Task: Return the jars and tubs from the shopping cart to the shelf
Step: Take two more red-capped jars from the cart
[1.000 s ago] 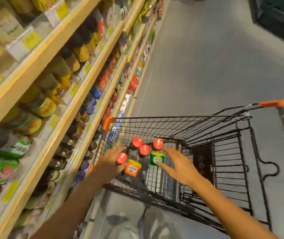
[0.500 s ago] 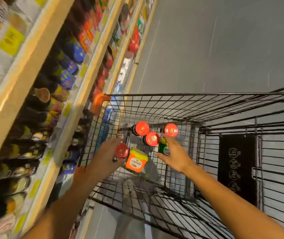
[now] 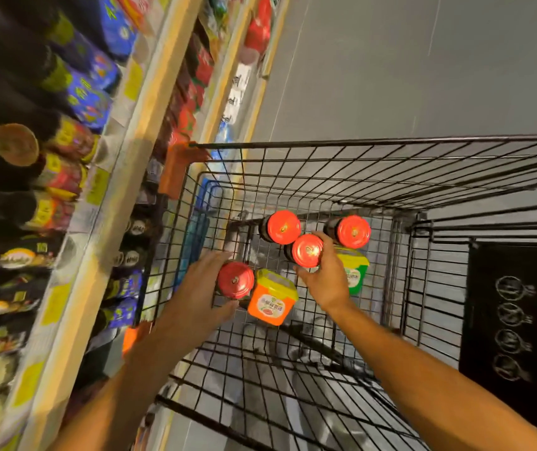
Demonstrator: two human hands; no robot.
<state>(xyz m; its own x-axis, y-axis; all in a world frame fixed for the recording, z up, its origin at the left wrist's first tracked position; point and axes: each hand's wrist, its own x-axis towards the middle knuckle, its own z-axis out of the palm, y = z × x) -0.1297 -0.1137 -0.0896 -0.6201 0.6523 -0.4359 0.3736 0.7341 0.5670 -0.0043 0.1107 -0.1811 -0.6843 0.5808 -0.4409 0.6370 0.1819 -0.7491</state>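
Observation:
Inside the black wire cart stand several dark jars with red lids, an orange tub with a yellow lid and a green tub. My left hand wraps around the nearest red-lidded jar at the cart's left side. My right hand curls around the middle red-lidded jar, with fingers on both sides of it, and partly hides the green tub. Two more red-lidded jars stand behind, untouched.
A wooden shelf unit runs along the left, packed with dark bottles and jars with blue, yellow and red labels. The cart stands close against it. Grey floor lies beyond the cart. A black panel covers the cart's right end.
The camera has tilted down and closer to the cart. My right hand moved from the green tub onto the middle red-lidded jar. My left hand closed further around the nearest jar.

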